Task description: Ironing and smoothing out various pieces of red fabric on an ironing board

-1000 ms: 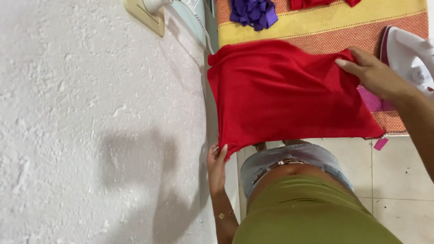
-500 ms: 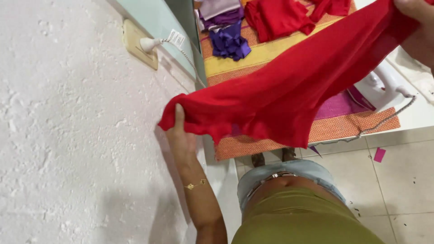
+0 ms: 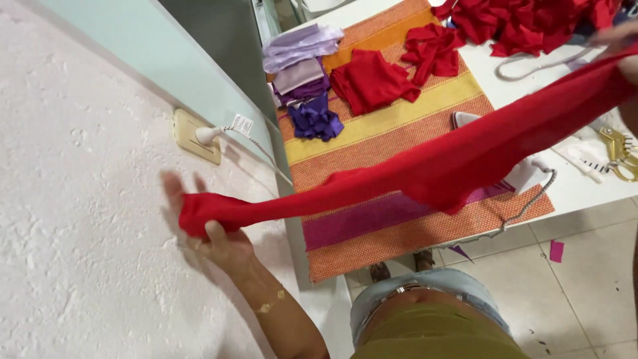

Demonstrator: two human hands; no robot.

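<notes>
Right now the red cloth (image 3: 425,169) hangs stretched in the air above the striped mat (image 3: 399,116), like a long rope. Its long way runs from low on the wall side of the mat up to the far corner of the mat on the other side. The left hand (image 3: 206,226) holds the low end, just off the mat's edge near the white wall (image 3: 80,252), with the thumb pressed on the bunched cloth and the other fingers spread out behind it. The right hand (image 3: 615,36) is at the high end, past the mat, but it is blurry and cut off, so I cannot tell how it grips. The iron (image 3: 525,176) sits on the mat under the middle of the cloth. 2 little piles, purple (image 3: 312,119) and red (image 3: 372,80), lie on the mat farther back.
</notes>
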